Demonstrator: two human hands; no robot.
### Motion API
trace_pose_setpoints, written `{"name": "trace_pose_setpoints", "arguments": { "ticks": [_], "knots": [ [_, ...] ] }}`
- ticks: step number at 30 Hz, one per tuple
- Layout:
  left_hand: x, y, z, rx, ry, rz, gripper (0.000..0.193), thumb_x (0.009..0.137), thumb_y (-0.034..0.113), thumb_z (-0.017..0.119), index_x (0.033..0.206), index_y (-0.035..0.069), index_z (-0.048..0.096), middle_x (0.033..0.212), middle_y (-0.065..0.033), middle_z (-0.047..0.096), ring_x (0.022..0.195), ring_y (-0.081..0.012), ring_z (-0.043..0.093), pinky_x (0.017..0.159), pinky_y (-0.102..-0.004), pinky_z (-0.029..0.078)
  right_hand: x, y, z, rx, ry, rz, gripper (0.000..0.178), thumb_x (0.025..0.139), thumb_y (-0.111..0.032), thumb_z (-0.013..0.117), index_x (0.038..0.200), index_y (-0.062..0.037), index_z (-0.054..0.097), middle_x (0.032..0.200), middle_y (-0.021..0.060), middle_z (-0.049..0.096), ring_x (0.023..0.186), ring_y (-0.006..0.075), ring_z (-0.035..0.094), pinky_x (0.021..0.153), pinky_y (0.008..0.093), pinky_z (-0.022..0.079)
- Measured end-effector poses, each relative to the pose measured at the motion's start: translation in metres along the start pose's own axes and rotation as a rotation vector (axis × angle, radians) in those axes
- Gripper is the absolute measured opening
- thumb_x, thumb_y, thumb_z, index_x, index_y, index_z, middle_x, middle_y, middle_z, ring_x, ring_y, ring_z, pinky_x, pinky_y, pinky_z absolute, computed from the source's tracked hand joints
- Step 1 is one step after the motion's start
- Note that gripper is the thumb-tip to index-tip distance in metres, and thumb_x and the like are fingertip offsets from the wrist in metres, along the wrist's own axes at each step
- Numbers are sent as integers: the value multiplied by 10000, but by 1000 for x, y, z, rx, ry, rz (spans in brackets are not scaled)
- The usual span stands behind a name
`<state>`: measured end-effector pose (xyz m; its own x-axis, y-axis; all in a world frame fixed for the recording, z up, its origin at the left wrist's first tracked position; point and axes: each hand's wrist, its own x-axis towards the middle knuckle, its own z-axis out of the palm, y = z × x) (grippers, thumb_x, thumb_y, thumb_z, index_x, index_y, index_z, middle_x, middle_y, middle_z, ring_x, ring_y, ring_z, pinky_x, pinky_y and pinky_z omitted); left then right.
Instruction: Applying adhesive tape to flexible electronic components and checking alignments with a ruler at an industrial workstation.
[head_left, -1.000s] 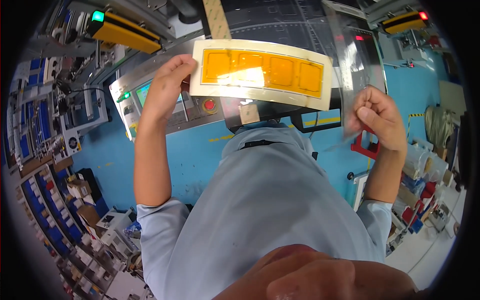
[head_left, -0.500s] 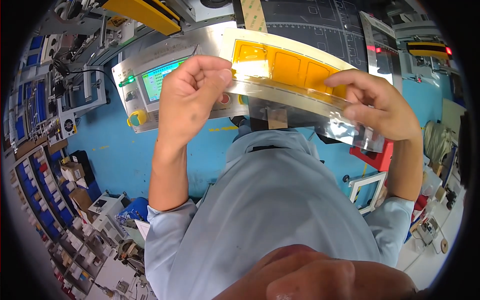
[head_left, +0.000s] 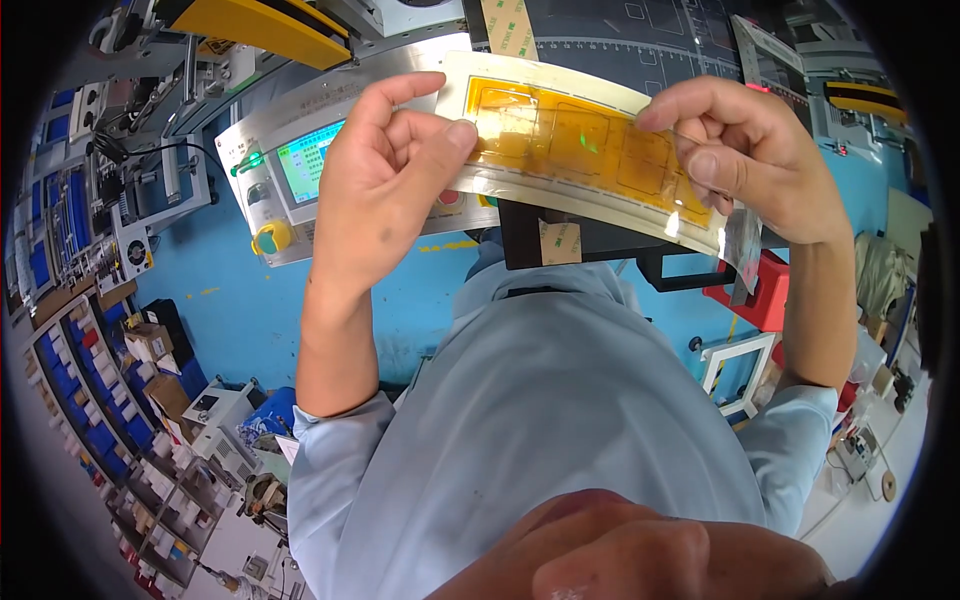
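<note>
An amber film sheet with a cream border and outlined rectangular panels is held up, slightly bowed and sloping down to the right. My left hand grips its left end, thumb on the face and index finger stretched out past the upper edge. Glossy clear plastic film lies across the amber area and sticks out beyond the lower right corner. At the right end my right hand is closed in a loose pinch on the clear film; the exact contact is partly hidden by the fingers.
Behind the sheet is a dark worktable with ruler markings and a tan paper strip. On the left stands a control panel with a lit screen and a yellow-green knob. A red object is below my right hand.
The clear film, earlier hanging in front of the sheet's lower part, now lies over the amber area. My right hand has risen slightly; the left still grips its end.
</note>
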<state>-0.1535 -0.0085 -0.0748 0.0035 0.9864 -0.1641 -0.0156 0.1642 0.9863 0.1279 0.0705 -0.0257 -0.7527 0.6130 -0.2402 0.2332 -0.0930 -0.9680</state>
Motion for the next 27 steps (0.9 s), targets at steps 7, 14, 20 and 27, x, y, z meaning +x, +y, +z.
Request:
{"name": "trace_pose_setpoints", "arguments": {
  "ticks": [7,14,20,27],
  "knots": [
    [0,2,-2,40,99,21,379,898,83,640,1223,-36,484,823,-19,618,676,-27,551,567,-220,522,6,-2,-5,-32,-38,-72,306,943,-208,592,1136,29,579,741,-31,476,532,11,453,471,157,397],
    [-3,-6,-1,2,101,61,269,892,21,618,1142,-31,534,735,10,599,619,-10,519,548,-192,482,-19,0,-11,116,-22,79,437,781,-48,703,1184,51,564,844,10,539,793,69,519,684,201,411],
    [-4,-11,5,249,141,79,168,873,30,634,1035,-6,612,676,26,592,557,-5,472,488,-192,368,-67,20,-42,-27,12,229,207,847,-51,666,1031,34,626,844,44,599,710,69,530,611,206,419],
    [2,-5,12,591,114,95,218,890,50,634,1101,1,619,738,26,584,619,-14,490,543,-171,394,-77,23,-52,-311,94,220,172,875,-108,651,997,12,633,843,32,590,734,85,514,653,233,419]
  ]
}}
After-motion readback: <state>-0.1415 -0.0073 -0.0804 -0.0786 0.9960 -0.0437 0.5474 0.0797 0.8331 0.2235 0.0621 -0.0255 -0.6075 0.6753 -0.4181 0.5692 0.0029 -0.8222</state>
